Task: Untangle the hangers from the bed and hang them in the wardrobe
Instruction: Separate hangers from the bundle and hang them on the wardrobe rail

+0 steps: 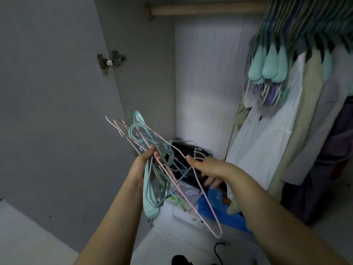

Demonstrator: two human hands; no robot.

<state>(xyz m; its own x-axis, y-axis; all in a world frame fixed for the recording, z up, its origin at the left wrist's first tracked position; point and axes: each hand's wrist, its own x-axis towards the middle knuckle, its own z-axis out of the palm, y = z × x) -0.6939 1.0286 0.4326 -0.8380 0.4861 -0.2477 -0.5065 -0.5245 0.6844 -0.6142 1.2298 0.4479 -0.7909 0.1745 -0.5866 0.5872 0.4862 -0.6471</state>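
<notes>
Open wardrobe [200, 83] ahead, grey door [57, 92] swung out on the left, wooden rail [206, 9] across the top. Clothes [267, 140] and a crowd of teal hangers [271, 69] hung at the right end of the rail. Heaped bags [219, 205] and dark things on the wardrobe floor. Tangled bunch of hangers [156, 180], teal, blue and pink, held up before the opening. Left hand [145, 159] gripping the bunch near the hooks. Right hand [206, 169] pinching a pink wire hanger [206, 213], fingers curled round it.
</notes>
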